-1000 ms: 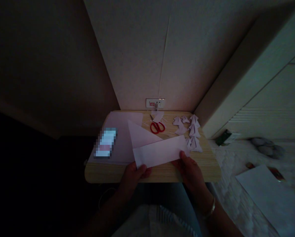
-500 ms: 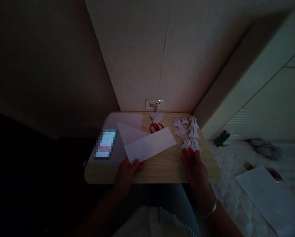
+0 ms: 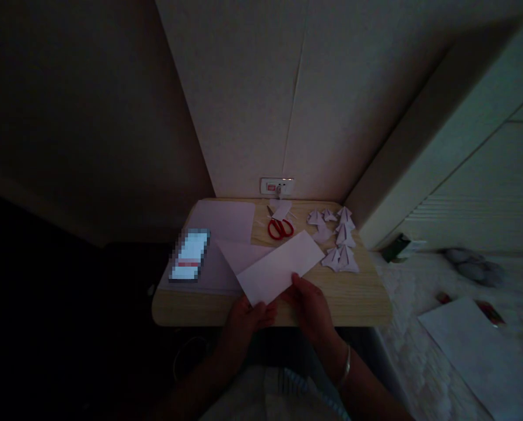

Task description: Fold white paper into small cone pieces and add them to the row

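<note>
A long white paper strip (image 3: pixel 280 266) lies slanted on the small wooden table (image 3: pixel 357 295). My left hand (image 3: pixel 248 316) pinches its near left corner. My right hand (image 3: pixel 310 304) grips the strip's near edge just to the right of that, fingers closed on it. A triangular folded sheet (image 3: pixel 239 254) lies under the strip, on top of a larger white sheet (image 3: pixel 226 216). The room is dim.
Red-handled scissors (image 3: pixel 280 227) and a paper scrap lie at the table's back. Several small folded paper pieces (image 3: pixel 339 240) sit at the back right. A phone (image 3: pixel 190 255) lies at the left. A wall socket (image 3: pixel 277 186) is behind. A white sheet (image 3: pixel 480 351) lies on the bed at right.
My right hand came back from beside the folded pieces and took hold of the strip's near edge. The strip swung round and shifted slightly right; both hands are now close together.
</note>
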Action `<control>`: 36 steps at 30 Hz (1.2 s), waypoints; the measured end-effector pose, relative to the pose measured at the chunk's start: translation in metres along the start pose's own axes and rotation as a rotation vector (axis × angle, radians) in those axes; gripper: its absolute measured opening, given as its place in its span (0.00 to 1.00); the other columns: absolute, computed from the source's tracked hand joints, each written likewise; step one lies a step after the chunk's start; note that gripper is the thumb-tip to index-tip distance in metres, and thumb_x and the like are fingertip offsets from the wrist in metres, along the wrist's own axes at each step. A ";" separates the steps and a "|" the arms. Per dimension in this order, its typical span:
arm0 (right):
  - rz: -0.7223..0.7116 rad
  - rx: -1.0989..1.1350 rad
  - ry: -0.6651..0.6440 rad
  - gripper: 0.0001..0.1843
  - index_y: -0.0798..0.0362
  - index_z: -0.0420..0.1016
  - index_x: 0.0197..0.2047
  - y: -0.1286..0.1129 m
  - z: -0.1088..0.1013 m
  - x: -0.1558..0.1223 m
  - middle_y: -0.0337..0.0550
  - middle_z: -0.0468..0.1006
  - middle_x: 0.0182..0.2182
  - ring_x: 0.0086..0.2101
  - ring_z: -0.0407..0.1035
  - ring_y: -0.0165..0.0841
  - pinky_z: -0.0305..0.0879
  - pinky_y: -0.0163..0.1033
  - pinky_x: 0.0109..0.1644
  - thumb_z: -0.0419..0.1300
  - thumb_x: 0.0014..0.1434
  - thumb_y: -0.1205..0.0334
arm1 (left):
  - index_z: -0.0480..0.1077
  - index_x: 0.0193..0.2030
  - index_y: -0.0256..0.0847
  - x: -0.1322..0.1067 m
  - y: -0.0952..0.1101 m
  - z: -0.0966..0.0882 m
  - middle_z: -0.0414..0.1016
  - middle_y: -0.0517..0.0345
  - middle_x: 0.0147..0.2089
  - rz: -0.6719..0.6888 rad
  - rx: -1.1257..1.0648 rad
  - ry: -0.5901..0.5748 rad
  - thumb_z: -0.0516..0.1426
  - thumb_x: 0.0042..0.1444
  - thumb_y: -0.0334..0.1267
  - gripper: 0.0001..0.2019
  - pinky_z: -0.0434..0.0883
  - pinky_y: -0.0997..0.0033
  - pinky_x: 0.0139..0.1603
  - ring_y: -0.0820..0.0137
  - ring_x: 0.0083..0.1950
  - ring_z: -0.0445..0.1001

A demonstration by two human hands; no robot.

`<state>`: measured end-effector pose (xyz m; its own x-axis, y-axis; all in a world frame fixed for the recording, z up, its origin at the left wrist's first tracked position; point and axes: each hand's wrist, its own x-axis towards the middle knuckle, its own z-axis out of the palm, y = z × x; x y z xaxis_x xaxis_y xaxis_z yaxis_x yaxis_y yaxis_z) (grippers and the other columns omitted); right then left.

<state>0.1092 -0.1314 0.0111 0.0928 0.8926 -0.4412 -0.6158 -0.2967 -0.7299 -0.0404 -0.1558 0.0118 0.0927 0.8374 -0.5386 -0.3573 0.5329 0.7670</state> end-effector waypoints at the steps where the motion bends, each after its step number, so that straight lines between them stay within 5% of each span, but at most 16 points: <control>1: -0.006 0.032 0.042 0.11 0.55 0.74 0.27 -0.003 -0.004 0.003 0.39 0.78 0.27 0.29 0.71 0.30 0.70 0.35 0.35 0.67 0.45 0.56 | 0.70 0.42 0.32 -0.002 -0.001 -0.001 0.79 0.48 0.35 -0.011 0.003 0.001 0.65 0.43 0.42 0.21 0.74 0.66 0.39 0.63 0.37 0.77; 9: 0.002 0.077 0.161 0.08 0.53 0.73 0.29 -0.013 -0.019 0.024 0.38 0.79 0.28 0.29 0.72 0.31 0.72 0.34 0.32 0.67 0.44 0.62 | 0.69 0.42 0.34 -0.020 -0.016 -0.001 0.78 0.45 0.39 -0.062 -0.038 0.041 0.64 0.44 0.43 0.20 0.74 0.64 0.42 0.62 0.40 0.77; 18: 0.005 -0.005 0.139 0.06 0.55 0.72 0.27 -0.023 -0.001 0.060 0.38 0.77 0.24 0.25 0.69 0.30 0.67 0.34 0.28 0.64 0.44 0.63 | 0.70 0.41 0.34 -0.027 -0.046 0.013 0.76 0.42 0.46 -0.079 -0.147 0.021 0.63 0.45 0.48 0.21 0.72 0.62 0.49 0.60 0.46 0.76; 29: -0.212 -0.501 0.132 0.12 0.53 0.66 0.17 -0.025 0.012 0.101 0.33 0.65 0.14 0.18 0.55 0.25 0.49 0.34 0.21 0.59 0.44 0.56 | 0.67 0.33 0.35 -0.018 -0.052 0.032 0.78 0.46 0.33 -0.215 -0.144 0.102 0.60 0.51 0.42 0.12 0.74 0.70 0.33 0.69 0.31 0.77; 36: -0.286 -0.722 0.124 0.16 0.57 0.69 0.20 -0.017 0.009 0.110 0.37 0.67 0.17 0.20 0.55 0.26 0.48 0.35 0.24 0.57 0.48 0.53 | 0.67 0.34 0.34 -0.016 -0.054 0.035 0.77 0.50 0.30 -0.246 -0.187 0.105 0.62 0.46 0.47 0.17 0.71 0.73 0.28 0.72 0.26 0.74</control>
<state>0.1232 -0.0250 -0.0200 0.2837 0.9358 -0.2092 0.1022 -0.2464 -0.9638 0.0102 -0.1933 -0.0086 0.1045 0.6638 -0.7405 -0.5016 0.6782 0.5372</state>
